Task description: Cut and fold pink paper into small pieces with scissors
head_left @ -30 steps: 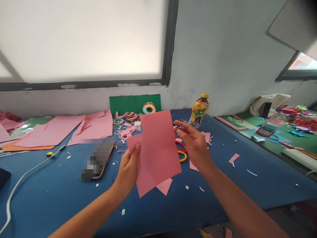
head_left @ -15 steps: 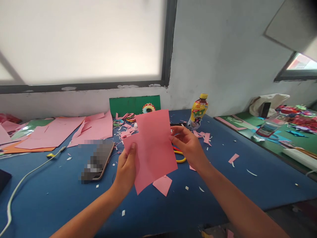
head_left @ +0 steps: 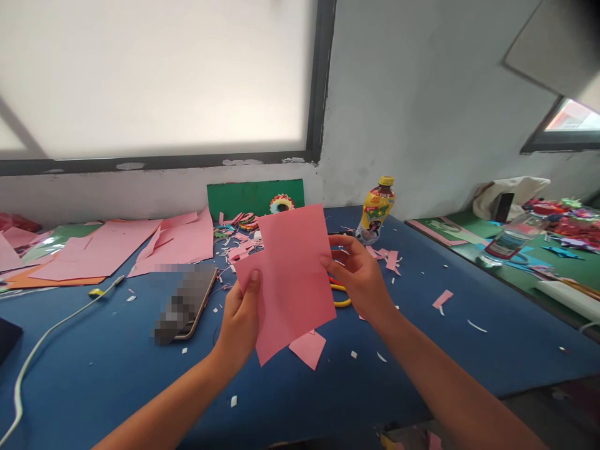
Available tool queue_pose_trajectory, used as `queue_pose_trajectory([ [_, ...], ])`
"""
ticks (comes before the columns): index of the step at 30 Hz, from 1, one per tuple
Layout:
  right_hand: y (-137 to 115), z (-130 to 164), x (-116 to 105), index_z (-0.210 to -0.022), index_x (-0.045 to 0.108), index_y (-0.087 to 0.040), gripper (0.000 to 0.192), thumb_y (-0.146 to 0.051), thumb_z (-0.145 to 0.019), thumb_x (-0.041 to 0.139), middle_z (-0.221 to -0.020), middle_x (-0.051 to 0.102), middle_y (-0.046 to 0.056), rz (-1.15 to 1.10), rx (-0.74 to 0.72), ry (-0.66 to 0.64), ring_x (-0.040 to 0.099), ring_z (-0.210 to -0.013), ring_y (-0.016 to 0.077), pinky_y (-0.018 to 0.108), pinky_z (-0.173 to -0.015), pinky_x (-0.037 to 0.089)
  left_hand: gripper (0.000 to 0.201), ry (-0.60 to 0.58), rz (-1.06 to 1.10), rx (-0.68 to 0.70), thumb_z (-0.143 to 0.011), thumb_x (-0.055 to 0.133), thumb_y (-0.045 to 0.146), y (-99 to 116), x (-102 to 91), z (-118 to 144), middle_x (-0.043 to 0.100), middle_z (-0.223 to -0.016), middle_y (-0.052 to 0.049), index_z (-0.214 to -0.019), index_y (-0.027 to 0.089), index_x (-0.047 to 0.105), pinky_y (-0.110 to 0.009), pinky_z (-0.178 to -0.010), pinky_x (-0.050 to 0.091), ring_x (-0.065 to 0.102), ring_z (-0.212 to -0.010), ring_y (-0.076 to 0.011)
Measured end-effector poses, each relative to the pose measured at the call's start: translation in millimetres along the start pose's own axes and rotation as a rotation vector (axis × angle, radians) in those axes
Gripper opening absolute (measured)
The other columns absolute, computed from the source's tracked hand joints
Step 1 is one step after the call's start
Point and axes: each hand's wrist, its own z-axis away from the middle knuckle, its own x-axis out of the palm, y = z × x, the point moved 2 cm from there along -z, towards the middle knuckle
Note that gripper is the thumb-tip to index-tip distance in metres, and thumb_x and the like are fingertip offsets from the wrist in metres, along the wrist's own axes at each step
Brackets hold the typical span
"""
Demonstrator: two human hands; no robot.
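Observation:
A pink sheet of paper is held up above the blue table, its left side cut to a step. My left hand grips its left edge, thumb on the front and the other fingers behind. At the right edge, my right hand pinches the paper between thumb and fingers. Yellow scissor-like handles show partly behind the sheet, by my right hand. Below the sheet, a small pink paper piece lies on the table.
Pink sheets lie at the back left. A phone and a white cable are left of my hands. A yellow-capped bottle stands near the wall. Paper scraps dot the blue table.
The paper has shifted very slightly, and the fingers of my right hand have moved a little along its right edge. Both hands keep hold of it.

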Motion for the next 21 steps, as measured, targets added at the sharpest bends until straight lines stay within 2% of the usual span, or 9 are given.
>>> queue_pose_trajectory([
  [2,-1.1,0.4,0.3,-0.103,0.051,-0.028,0.041,-0.035,-0.067,0.07,-0.092,0.058,0.0,-0.055,0.039,0.008,0.058,-0.077,0.0138,0.028,-0.065,0.051,0.046,-0.012,-0.018,0.008,-0.076,0.055,0.053,-0.1,-0.2,-0.1,0.068,-0.09,-0.007,-0.105,0.018,0.06,-0.027,-0.054,0.052,0.065,-0.073,-0.0223],
  [5,-4.1,1.2,1.5,-0.103,0.053,-0.026,0.039,-0.034,-0.069,0.07,-0.087,0.063,0.001,-0.094,0.072,-0.015,0.061,-0.08,0.0154,0.029,-0.067,0.052,0.043,-0.041,-0.032,0.025,-0.078,0.054,0.051,-0.7,-0.2,0.4,0.067,-0.091,-0.007,-0.104,0.018,0.061,-0.026,-0.058,0.052,0.065,-0.078,-0.0221],
  [8,-6.9,3.9,3.3,-0.101,0.056,-0.025,0.034,-0.033,-0.071,0.068,-0.097,0.065,0.002,-0.066,0.036,-0.023,0.061,-0.089,0.0169,0.031,-0.074,0.052,0.04,-0.087,-0.027,0.023,-0.079,0.054,0.048,-1.9,1.2,1.7,0.067,-0.093,-0.008,-0.103,0.017,0.062,-0.027,-0.062,0.052,0.064,-0.084,-0.0231],
  [14,-5.1,10.0,5.6,-0.109,0.056,-0.029,0.036,-0.033,-0.074,0.065,-0.112,0.061,0.002,0.022,-0.054,0.04,0.058,-0.1,0.0189,0.033,-0.081,0.051,0.038,-0.193,0.01,0.01,-0.082,0.053,0.043,-5.6,5.2,3.7,0.065,-0.104,-0.008,-0.111,0.019,0.058,-0.029,-0.067,0.052,0.062,-0.092,-0.0255],
  [17,-2.2,8.3,4.6,-0.107,0.055,-0.028,0.036,-0.035,-0.073,0.065,-0.109,0.063,0.002,0.01,-0.015,0.047,0.06,-0.096,0.0193,0.032,-0.076,0.053,0.035,-0.216,-0.015,0.031,-0.083,0.052,0.041,-6.5,5.1,4.5,0.063,-0.107,-0.009,-0.11,0.019,0.058,-0.029,-0.068,0.052,0.061,-0.094,-0.0254],
  [21,1.1,3.6,1.2,-0.1,0.056,-0.026,0.03,-0.037,-0.073,0.065,-0.096,0.066,0.001,-0.091,0.066,0.05,0.063,-0.077,0.017,0.028,-0.059,0.053,0.028,-0.215,-0.137,0.077,-0.081,0.056,0.037,-5.0,3.2,6.0,0.063,-0.105,-0.008,-0.102,0.019,0.059,-0.026,-0.062,0.052,0.062,-0.088,-0.0232],
])
